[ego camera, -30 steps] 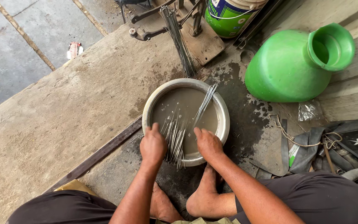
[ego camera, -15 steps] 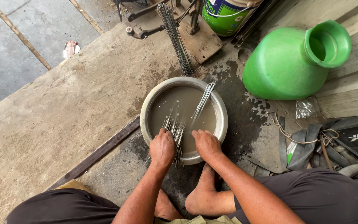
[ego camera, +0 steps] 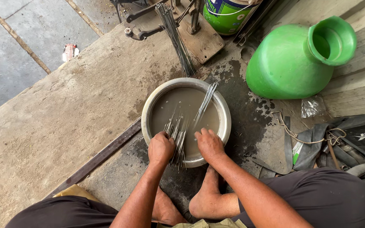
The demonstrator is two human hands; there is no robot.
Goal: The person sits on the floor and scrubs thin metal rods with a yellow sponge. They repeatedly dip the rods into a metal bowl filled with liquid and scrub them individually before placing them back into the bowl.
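Together, both hands' fingers (ego camera: 170,141) curl tight around thin metal rods (ego camera: 178,135) over the bowl (ego camera: 148,109).

Thin metal rods (ego camera: 177,134) — 1 fanned bundle, wet, slanting into muddy steel basin (ego camera: 148,110).

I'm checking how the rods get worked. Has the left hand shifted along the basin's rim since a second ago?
Yes. The left hand has moved along the basin rim toward the right hand, closing on the rod bundle.
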